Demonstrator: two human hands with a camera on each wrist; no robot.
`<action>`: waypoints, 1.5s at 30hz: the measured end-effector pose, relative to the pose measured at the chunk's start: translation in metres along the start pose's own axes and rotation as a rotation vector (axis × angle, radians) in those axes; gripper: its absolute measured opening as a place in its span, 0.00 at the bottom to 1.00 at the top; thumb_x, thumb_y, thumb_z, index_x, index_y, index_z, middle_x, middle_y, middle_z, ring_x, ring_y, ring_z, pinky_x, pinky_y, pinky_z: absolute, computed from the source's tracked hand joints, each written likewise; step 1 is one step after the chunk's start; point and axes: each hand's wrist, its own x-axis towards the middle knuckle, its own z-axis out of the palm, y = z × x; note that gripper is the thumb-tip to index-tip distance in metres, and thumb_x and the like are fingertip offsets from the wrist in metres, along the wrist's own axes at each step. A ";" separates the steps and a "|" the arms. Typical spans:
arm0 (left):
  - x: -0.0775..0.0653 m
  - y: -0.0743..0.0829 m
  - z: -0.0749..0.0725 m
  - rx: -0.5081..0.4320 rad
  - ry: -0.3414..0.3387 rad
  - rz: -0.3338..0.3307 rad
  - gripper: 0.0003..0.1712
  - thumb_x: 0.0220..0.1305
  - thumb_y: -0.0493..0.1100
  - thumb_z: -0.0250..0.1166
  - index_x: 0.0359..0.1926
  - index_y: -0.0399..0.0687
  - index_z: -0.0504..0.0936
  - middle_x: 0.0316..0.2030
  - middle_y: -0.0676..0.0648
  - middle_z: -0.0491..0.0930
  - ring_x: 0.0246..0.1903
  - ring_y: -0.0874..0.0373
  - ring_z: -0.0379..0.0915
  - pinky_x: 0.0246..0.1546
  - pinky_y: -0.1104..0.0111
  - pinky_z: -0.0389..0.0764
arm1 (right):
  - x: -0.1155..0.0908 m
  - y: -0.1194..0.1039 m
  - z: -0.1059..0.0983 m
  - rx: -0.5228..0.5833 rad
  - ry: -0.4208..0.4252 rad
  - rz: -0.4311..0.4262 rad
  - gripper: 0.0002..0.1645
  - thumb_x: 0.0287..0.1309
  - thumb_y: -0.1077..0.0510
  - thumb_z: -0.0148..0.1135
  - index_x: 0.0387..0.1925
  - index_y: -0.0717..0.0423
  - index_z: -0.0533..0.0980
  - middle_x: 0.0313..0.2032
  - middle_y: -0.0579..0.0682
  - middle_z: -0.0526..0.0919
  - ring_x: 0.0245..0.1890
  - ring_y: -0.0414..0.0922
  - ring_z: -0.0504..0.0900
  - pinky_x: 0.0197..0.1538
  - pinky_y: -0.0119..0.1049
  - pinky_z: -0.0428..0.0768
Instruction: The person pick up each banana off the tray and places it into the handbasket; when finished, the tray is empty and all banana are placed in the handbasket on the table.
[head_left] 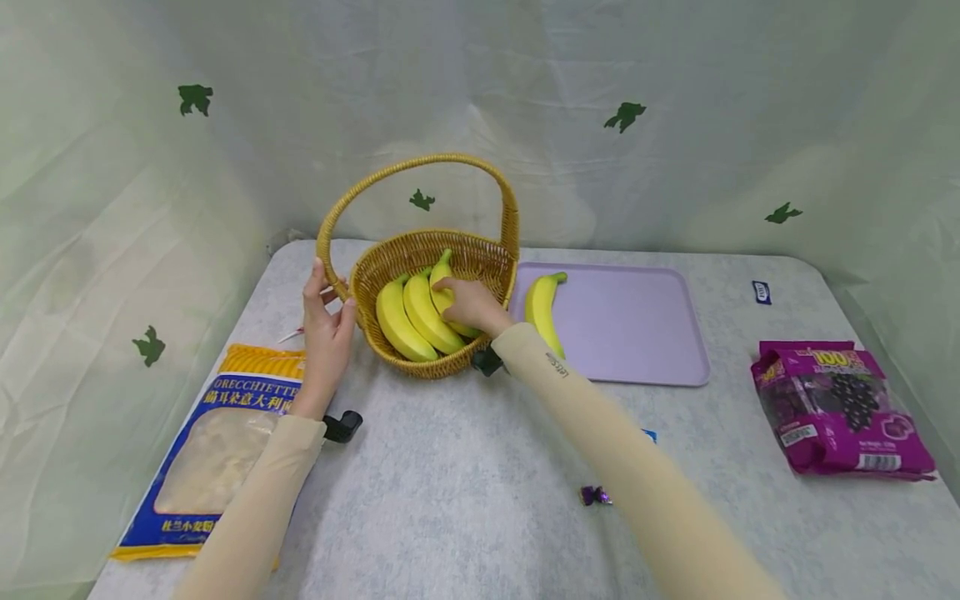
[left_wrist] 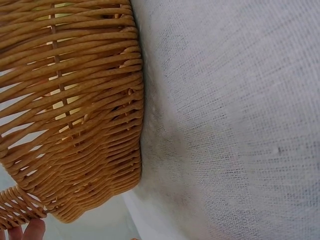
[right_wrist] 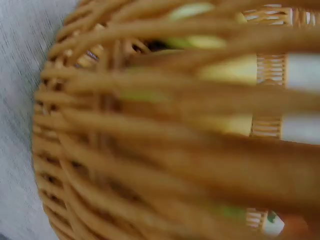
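Note:
A wicker basket [head_left: 405,367] with a tall arched handle stands at the back of the table, several yellow bananas [head_left: 405,321] lying inside it. My left hand [head_left: 327,342] grips the base of the handle on the basket's left side; in the left wrist view, its fingertips [left_wrist: 34,231] show against the weave. Reaching over the rim, my right hand [head_left: 472,304] holds the rightmost banana [head_left: 441,279] in the basket, partly covering it. The right wrist view is mostly filled by blurred basket weave [right_wrist: 150,125]. Another banana [head_left: 545,312] lies on the lilac tray [head_left: 630,325] beside the basket.
A blue and yellow pasta bag [head_left: 217,450] lies at the left, partly under my left forearm. At the right are a purple grape candy bag [head_left: 840,408] and a small dark blue packet [head_left: 761,292]. A purple wrapped candy [head_left: 595,496] lies near my right sleeve.

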 end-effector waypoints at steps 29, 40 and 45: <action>-0.001 -0.001 0.000 -0.013 0.010 0.003 0.37 0.71 0.33 0.49 0.74 0.56 0.44 0.54 0.37 0.63 0.50 0.48 0.62 0.42 0.79 0.71 | -0.041 0.068 -0.051 0.747 0.068 -0.229 0.26 0.65 0.61 0.56 0.63 0.63 0.66 0.53 0.65 0.74 0.51 0.65 0.73 0.53 0.57 0.73; -0.001 0.002 0.000 -0.001 -0.006 -0.014 0.38 0.71 0.32 0.49 0.73 0.57 0.43 0.55 0.36 0.62 0.51 0.48 0.62 0.44 0.79 0.71 | -0.067 0.122 -0.062 0.794 0.166 -0.064 0.26 0.66 0.58 0.55 0.63 0.61 0.65 0.55 0.68 0.73 0.50 0.59 0.76 0.51 0.48 0.75; -0.002 0.003 -0.001 -0.001 -0.005 -0.034 0.37 0.70 0.32 0.49 0.73 0.53 0.43 0.55 0.36 0.63 0.51 0.51 0.62 0.44 0.78 0.71 | -0.078 0.141 -0.060 0.766 0.206 -0.011 0.27 0.66 0.58 0.55 0.64 0.61 0.65 0.54 0.65 0.75 0.49 0.61 0.76 0.49 0.45 0.77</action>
